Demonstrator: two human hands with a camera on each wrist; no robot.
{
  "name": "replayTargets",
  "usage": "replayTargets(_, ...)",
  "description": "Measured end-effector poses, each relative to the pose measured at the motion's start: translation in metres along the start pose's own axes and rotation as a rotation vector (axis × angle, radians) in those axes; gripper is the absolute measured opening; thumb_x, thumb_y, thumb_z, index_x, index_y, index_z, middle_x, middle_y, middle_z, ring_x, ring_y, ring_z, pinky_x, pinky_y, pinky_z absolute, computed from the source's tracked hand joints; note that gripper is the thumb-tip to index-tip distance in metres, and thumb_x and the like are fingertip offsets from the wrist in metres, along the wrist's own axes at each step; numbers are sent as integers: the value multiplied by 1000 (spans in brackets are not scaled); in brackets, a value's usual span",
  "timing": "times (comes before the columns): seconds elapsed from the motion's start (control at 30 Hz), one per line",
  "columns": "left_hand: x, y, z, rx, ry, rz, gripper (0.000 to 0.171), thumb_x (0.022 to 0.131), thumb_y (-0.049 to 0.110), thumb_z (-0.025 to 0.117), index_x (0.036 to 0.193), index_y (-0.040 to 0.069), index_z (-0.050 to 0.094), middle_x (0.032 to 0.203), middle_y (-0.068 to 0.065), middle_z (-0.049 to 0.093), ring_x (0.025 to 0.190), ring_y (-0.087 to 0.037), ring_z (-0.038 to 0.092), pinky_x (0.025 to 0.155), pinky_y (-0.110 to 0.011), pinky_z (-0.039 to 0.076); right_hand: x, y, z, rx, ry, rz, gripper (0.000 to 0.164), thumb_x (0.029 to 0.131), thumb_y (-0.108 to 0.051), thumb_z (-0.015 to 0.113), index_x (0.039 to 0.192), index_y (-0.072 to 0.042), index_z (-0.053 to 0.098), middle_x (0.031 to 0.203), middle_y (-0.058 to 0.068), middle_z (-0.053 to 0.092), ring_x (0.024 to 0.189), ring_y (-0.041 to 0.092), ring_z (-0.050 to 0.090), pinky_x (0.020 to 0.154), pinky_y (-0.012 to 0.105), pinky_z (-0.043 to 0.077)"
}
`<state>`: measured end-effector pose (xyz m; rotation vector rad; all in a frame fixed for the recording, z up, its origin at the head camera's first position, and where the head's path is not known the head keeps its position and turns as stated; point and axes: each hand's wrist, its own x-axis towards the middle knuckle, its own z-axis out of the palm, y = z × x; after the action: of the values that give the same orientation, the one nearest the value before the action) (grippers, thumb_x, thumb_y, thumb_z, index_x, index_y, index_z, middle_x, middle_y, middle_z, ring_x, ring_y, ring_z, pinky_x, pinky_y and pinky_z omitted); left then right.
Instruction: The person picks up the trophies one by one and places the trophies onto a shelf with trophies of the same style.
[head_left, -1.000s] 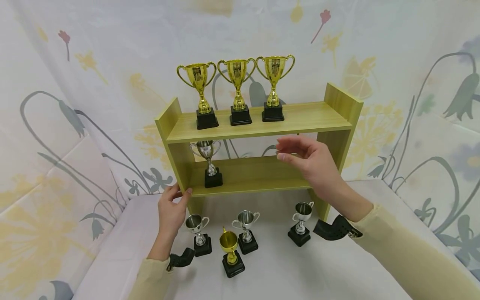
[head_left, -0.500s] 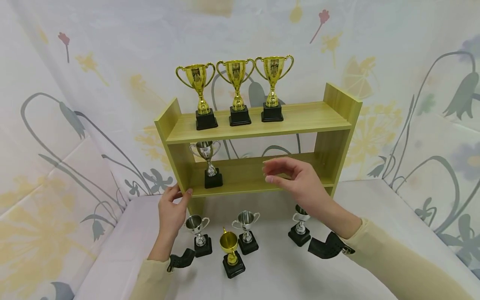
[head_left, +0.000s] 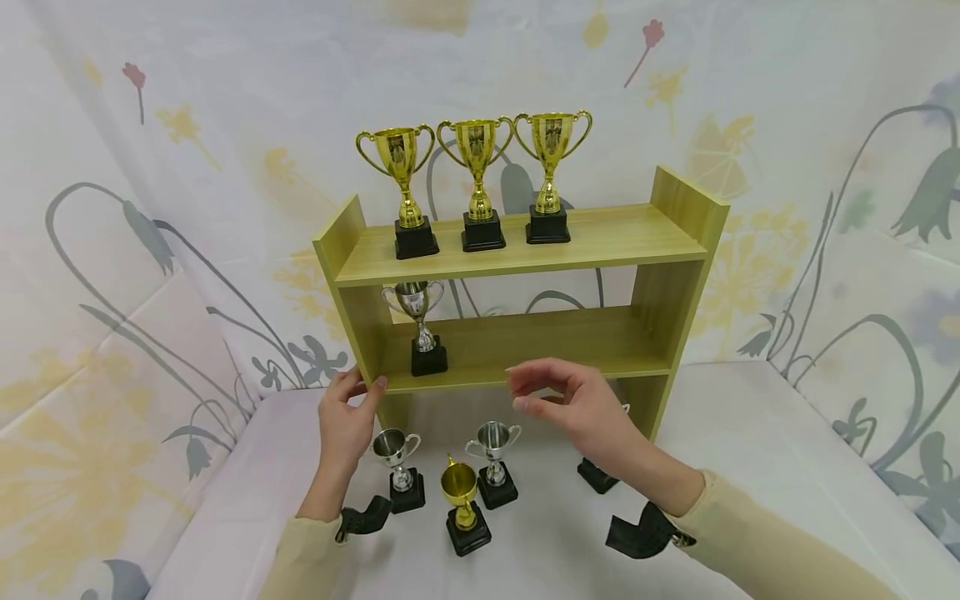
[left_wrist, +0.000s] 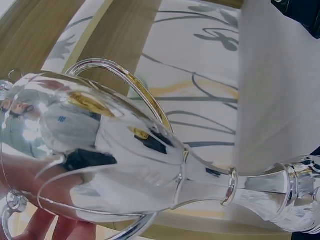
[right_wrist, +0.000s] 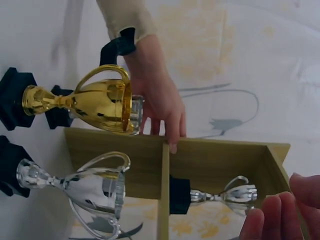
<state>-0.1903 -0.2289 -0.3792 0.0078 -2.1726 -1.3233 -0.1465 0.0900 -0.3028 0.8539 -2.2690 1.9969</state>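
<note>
My left hand [head_left: 347, 425] grips the left side of the wooden shelf unit [head_left: 510, 271], thumb on the front edge at the lower board. Curved fingers and thumb of my right hand [head_left: 566, 408] hang apart, holding nothing, before the lower board. Below it on the table stand a silver trophy cup [head_left: 492, 442] and a gold trophy cup [head_left: 460, 483]. Another silver cup [head_left: 392, 450] is beside my left wrist and fills the left wrist view [left_wrist: 110, 165]. A further silver cup, its black base [head_left: 596, 477] showing, is mostly hidden behind my right hand.
Three gold trophy cups [head_left: 477, 167] line the top board, left to middle. One silver cup [head_left: 420, 325] stands at the left end of the lower board. Raised side panels [head_left: 690, 200] bound the top board. Patterned cloth [head_left: 187, 292] hangs behind.
My right hand has moved down and left, from before the lower compartment to its front edge, now covering much of the rightmost silver cup. The left hand and trophies have stayed in place.
</note>
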Motion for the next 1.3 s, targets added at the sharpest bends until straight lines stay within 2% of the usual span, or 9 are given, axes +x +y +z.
replayTargets(0.23,-1,0,-1,0,0,0,36,92,14,70,126,2,68,107,-12,63,98,-29,63,66,-21,48,-9,14,14,10,-42,55,30,90,-8,72,120,-3,67,114,10,68,105,23,65,88,31,53)
replayTargets(0.43,-1,0,1,-2,-6,5,36,93,14,69,127,3,68,108,-12,62,98,-28,62,66,-22,48,-17,27,22,11,-72,82,32,92,-9,71,122,1,65,115,18,66,104,24,63,89,30,52)
replayTargets(0.93,2,2,0,-8,-5,20,37,92,12,70,127,2,68,107,-13,63,96,-30,63,65,-20,47,-27,50,41,71,-86,152,32,90,-6,72,120,4,65,112,21,66,101,20,65,86,30,53)
replayTargets(1.17,2,3,0,-12,-1,10,36,91,11,70,126,1,68,106,-13,63,96,-30,63,65,-19,47,-32,59,47,65,-91,182,31,90,-6,72,120,2,66,109,12,68,101,21,64,86,29,53)
replayTargets(1.3,1,2,-1,-6,-3,0,36,92,12,70,126,1,68,106,-13,63,97,-30,63,66,-20,47,-36,64,51,64,-91,185,30,89,-5,73,118,0,67,110,12,68,101,20,64,86,29,53)
